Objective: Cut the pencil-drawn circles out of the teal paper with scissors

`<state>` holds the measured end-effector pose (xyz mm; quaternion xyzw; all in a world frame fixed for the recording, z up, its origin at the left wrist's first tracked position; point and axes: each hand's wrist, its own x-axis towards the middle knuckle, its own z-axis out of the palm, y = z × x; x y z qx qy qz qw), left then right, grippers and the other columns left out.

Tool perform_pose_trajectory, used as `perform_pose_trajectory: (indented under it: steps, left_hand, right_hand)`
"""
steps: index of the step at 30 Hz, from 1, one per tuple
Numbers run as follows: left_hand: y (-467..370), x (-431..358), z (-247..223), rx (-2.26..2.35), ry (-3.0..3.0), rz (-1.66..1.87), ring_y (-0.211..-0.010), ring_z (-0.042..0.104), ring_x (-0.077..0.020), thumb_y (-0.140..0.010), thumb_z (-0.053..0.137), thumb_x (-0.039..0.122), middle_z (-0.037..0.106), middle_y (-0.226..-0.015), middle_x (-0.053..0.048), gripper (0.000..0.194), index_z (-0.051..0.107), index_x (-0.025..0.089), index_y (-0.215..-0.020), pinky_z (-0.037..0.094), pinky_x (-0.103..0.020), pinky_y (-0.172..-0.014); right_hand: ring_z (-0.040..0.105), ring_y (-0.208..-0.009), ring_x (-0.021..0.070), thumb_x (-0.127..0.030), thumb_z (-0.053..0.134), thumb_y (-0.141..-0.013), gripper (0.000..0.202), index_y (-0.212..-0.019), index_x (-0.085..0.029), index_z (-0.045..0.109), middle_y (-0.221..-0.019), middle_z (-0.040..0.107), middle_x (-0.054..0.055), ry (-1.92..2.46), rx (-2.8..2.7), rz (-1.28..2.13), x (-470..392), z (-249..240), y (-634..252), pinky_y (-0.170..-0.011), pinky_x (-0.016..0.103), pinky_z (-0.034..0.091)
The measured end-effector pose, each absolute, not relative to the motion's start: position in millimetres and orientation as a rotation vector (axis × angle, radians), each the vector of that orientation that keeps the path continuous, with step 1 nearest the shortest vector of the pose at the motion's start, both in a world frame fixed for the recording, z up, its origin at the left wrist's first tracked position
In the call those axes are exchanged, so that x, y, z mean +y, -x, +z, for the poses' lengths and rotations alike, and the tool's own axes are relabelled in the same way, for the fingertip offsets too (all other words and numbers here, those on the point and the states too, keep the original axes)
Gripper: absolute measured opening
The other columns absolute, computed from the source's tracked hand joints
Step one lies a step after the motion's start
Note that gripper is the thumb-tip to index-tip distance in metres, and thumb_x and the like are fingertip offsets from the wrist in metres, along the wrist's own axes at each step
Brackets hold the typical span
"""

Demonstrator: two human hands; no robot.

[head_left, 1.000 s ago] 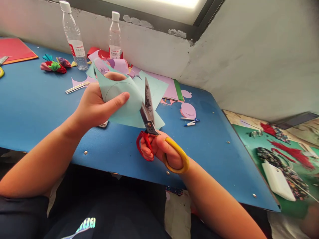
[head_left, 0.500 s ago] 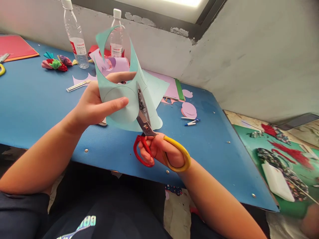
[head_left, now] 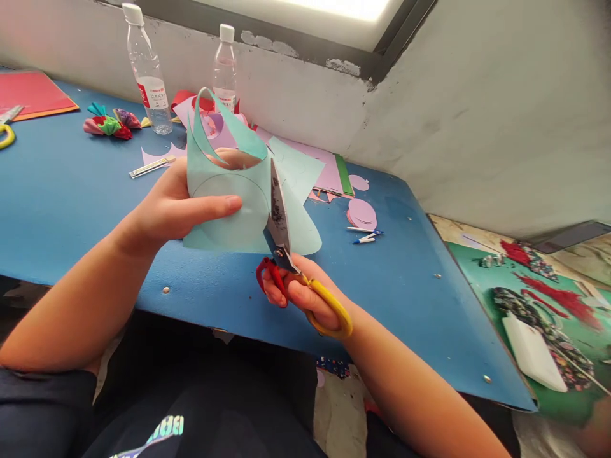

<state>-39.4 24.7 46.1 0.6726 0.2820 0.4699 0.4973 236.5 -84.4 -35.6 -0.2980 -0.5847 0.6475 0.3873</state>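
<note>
My left hand [head_left: 191, 197] pinches a sheet of mint-green paper [head_left: 219, 232], thumb in front and fingers behind. A round opening is cut in the sheet's upper part, and a thin curved strip stands up above it. Below the opening, a circle outline is drawn beside my thumb. My right hand [head_left: 305, 289] grips scissors [head_left: 280, 235] with one red and one yellow handle loop. Their blades point upward at the sheet's right part, slightly parted, with paper at them. Another mint-green sheet [head_left: 303, 172] lies behind.
Lilac paper circles [head_left: 361, 214] and pens [head_left: 366, 237] lie to the right on the blue table [head_left: 405, 305]. Two water bottles [head_left: 151, 92] stand near the wall. Colourful fabric pieces [head_left: 109, 124] and red paper [head_left: 33, 92] are at the left, with lilac scraps [head_left: 162, 154] nearer.
The mint-green sheet has turned and its upper strip has dropped and curled over. The scissors have tilted more upright, their handles shifting slightly left and closer together.
</note>
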Motion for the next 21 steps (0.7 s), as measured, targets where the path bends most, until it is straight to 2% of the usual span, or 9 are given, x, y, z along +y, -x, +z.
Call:
perform_pose_trajectory:
  steps: [5, 7, 10, 11, 13, 15, 17, 19, 21]
  left_hand:
    - [41.6, 28.5, 47.2, 0.545, -1.856, 1.130, -0.127, 0.080, -0.0398, -0.088, 0.106, 0.056, 0.091, -0.125, -0.010, 0.049, 0.095, 0.028, -0.125, 0.070, -0.056, -0.112]
    - [41.6, 32.0, 45.3, 0.427, -1.950, 1.171, -0.124, 0.078, -0.0367, -0.087, 0.107, 0.059, 0.090, -0.133, -0.011, 0.042, 0.095, 0.026, -0.111, 0.067, -0.055, -0.117]
    - [41.2, 47.1, 35.7, 0.397, -2.074, 1.283, -0.118, 0.079, -0.0348, -0.089, 0.103, 0.069, 0.085, -0.146, -0.012, 0.046, 0.088, 0.026, -0.084, 0.066, -0.058, -0.118]
    - [40.6, 55.8, 30.9, 0.427, -2.172, 1.367, -0.124, 0.078, -0.0363, -0.091, 0.102, 0.070, 0.083, -0.148, -0.013, 0.046, 0.088, 0.027, -0.085, 0.064, -0.061, -0.122]
    - [38.0, 75.8, 20.5, 0.322, -2.399, 1.771, -0.135, 0.074, -0.0392, -0.080, 0.102, 0.086, 0.082, -0.145, -0.012, 0.059, 0.093, 0.032, -0.101, 0.063, -0.064, -0.122]
    - [33.4, 90.7, 11.8, 0.156, -2.531, 2.057, -0.138, 0.070, -0.0397, -0.073, 0.098, 0.101, 0.075, -0.150, -0.016, 0.088, 0.094, 0.032, -0.129, 0.068, -0.056, -0.106]
    - [27.8, 89.3, 7.6, 0.107, -2.474, 2.345, -0.133, 0.067, -0.0373, -0.077, 0.088, 0.109, 0.070, -0.138, -0.016, 0.097, 0.093, 0.031, -0.133, 0.065, -0.053, -0.103]
    - [23.0, 67.4, 8.9, 0.290, -2.404, 2.430, -0.124, 0.064, -0.0347, -0.088, 0.082, 0.106, 0.068, -0.119, -0.011, 0.084, 0.095, 0.033, -0.129, 0.060, -0.056, -0.113]
    - [20.0, 32.6, 14.4, 0.530, -2.348, 2.220, -0.118, 0.065, -0.0318, -0.105, 0.083, 0.085, 0.066, -0.107, -0.008, 0.056, 0.092, 0.033, -0.125, 0.059, -0.054, -0.112]
  right_hand:
    - [0.047, -0.076, 0.0211, -0.088, 0.082, -0.104, 0.064, -0.107, -0.027, 0.064, -0.084, 0.055, 0.000, 0.781, -1.507, 1.617, -89.3, -31.5, -232.1, -0.069, 0.037, 0.044]
    - [0.046, -0.076, 0.0212, -0.090, 0.084, -0.102, 0.066, -0.105, -0.028, 0.063, -0.084, 0.054, 0.000, 0.802, -1.485, 1.597, -91.5, -28.5, -230.2, -0.071, 0.038, 0.045]
    - [0.045, -0.077, 0.0211, -0.091, 0.087, -0.099, 0.066, -0.111, -0.029, 0.066, -0.088, 0.053, 0.000, 0.818, -1.437, 1.578, -93.2, -30.7, -229.4, -0.071, 0.038, 0.045]
    - [0.045, -0.077, 0.0210, -0.090, 0.089, -0.097, 0.066, -0.114, -0.030, 0.067, -0.090, 0.054, 0.000, 0.824, -1.424, 1.562, -93.2, -33.6, -229.8, -0.071, 0.038, 0.046]
    - [0.049, -0.079, 0.0206, -0.089, 0.095, -0.093, 0.067, -0.118, -0.032, 0.069, -0.098, 0.058, 0.001, 0.821, -1.412, 1.496, -92.2, -41.1, -230.8, -0.073, 0.038, 0.050]
    - [0.053, -0.082, 0.0206, -0.086, 0.098, -0.091, 0.066, -0.120, -0.034, 0.070, -0.104, 0.062, 0.002, 0.827, -1.416, 1.449, -90.7, -48.8, -231.8, -0.078, 0.039, 0.053]
    - [0.055, -0.082, 0.0206, -0.083, 0.100, -0.090, 0.065, -0.121, -0.034, 0.071, -0.107, 0.065, 0.003, 0.808, -1.428, 1.442, -89.4, -54.6, -232.2, -0.078, 0.039, 0.054]
    - [0.056, -0.083, 0.0209, -0.081, 0.101, -0.091, 0.064, -0.122, -0.035, 0.071, -0.108, 0.066, 0.004, 0.787, -1.430, 1.432, -88.4, -58.3, -232.2, -0.077, 0.039, 0.053]
    - [0.056, -0.083, 0.0215, -0.080, 0.100, -0.092, 0.062, -0.122, -0.034, 0.071, -0.107, 0.066, 0.004, 0.780, -1.436, 1.414, -87.7, -60.5, -232.1, -0.077, 0.039, 0.053]
